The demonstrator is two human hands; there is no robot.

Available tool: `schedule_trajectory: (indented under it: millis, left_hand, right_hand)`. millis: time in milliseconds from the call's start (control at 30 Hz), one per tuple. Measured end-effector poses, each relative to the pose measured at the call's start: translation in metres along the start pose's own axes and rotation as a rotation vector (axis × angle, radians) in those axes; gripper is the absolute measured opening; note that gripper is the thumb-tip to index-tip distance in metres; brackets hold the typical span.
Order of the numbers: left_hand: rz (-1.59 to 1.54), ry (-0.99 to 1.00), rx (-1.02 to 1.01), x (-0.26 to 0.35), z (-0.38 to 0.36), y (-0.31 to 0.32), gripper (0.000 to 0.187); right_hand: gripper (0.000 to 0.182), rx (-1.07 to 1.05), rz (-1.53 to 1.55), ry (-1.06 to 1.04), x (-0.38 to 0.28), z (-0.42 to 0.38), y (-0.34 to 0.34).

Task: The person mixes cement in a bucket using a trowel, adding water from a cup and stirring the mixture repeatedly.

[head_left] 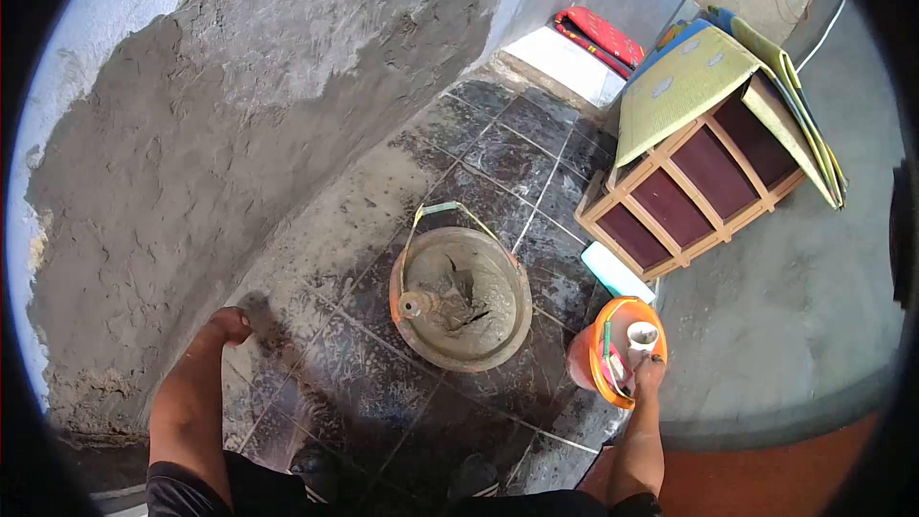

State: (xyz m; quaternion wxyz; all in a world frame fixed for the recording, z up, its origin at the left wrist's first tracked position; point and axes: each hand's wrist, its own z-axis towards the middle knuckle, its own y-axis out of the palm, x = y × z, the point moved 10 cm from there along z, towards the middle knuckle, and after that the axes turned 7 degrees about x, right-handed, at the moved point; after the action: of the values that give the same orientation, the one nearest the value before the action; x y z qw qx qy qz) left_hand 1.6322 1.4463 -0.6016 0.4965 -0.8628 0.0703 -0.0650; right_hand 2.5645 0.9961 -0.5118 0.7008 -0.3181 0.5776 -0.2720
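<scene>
My right hand [649,373] is over the near side of an orange bucket [582,358], its fingers closed on a white cup [643,334] at the bucket's mouth. A green-handled item [606,339] and something pinkish are also inside this bucket. My left hand [233,325] hangs beside the plastered wall, fingers curled in, with nothing visible in it. Between my hands, on the floor, stands a wider bucket [522,311] of grey mortar [440,263]. A trowel, coated in mortar, lies in it with its round handle end [410,304] over the left rim.
On the left rises a wall with fresh wet plaster [144,163]. Dark, mortar-smeared tiles [488,187] cover the floor. At right a wooden frame piece [680,193] bears a yellow mat [684,77]; a pale turquoise block [617,273] lies beside it. Red patterned fabric [603,36] rests farther back.
</scene>
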Motion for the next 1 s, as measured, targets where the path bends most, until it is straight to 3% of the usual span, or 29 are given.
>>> schedule_trajectory:
  millis: [100,167,267,333,400,433,467,533,600,733,767,833,867,900,933,1000]
  left_hand:
    - [0.032,-0.024,-0.072,-0.003,0.002,0.008,0.03]
    - [0.082,-0.033,-0.077,-0.004,0.008,0.012,0.031]
    - [0.01,-0.075,0.005,-0.022,0.028,0.028,0.035]
    - [0.01,-0.071,-0.012,-0.015,0.023,0.023,0.034]
    - [0.014,-0.065,-0.021,-0.003,0.019,0.011,0.034]
    - [0.026,-0.04,-0.053,0.004,0.019,0.009,0.035]
    - [0.038,-0.016,-0.085,0.01,0.017,0.01,0.037]
    - [-0.004,-0.015,-0.017,0.024,0.013,0.002,0.037]
    - [-0.044,-0.02,0.057,0.016,0.022,0.003,0.036]
    - [-0.055,-0.034,0.002,-0.001,0.033,0.013,0.034]
    - [-0.051,-0.07,-0.036,0.005,0.03,0.011,0.031]
    - [-0.086,0.115,0.163,-0.036,0.076,0.06,0.031]
    - [-0.075,0.007,0.048,-0.037,0.066,0.056,0.032]
    - [-0.059,-0.105,-0.066,-0.04,0.044,0.043,0.033]
    - [-0.082,-0.072,-0.035,-0.05,0.047,0.051,0.036]
    - [-0.098,-0.025,-0.008,-0.045,0.032,0.037,0.039]
  right_hand:
    - [0.032,-0.106,-0.099,-0.073,-0.031,-0.021,-0.002]
    - [0.028,0.029,-0.437,-0.318,-0.068,-0.034,-0.018]
    - [0.03,0.192,-0.324,-0.476,-0.183,-0.085,-0.06]
    - [0.03,0.048,-0.083,-0.718,-0.255,-0.129,-0.049]
    - [0.031,-0.299,0.183,-0.744,-0.321,-0.198,-0.018]
    - [0.033,-0.354,0.167,-0.852,-0.361,-0.248,-0.017]
    - [0.036,-0.397,0.125,-1.154,-0.392,-0.297,-0.008]
    - [0.049,-0.615,0.122,-1.373,-0.42,-0.374,0.013]
    - [0.063,-0.65,0.164,-1.508,-0.44,-0.431,0.032]
    - [0.069,-0.64,0.137,-1.571,-0.455,-0.46,0.039]
    - [0.068,-0.618,0.194,-1.528,-0.454,-0.45,0.035]
    - [0.06,-0.482,0.238,-1.452,-0.448,-0.416,0.018]
    - [0.06,-0.463,0.212,-1.436,-0.437,-0.393,0.015]
    - [0.056,-0.326,0.236,-1.336,-0.424,-0.352,0.005]
    - [0.052,-0.192,0.264,-1.236,-0.406,-0.312,-0.005]
    - [0.046,0.021,0.297,-0.749,-0.336,-0.214,-0.021]
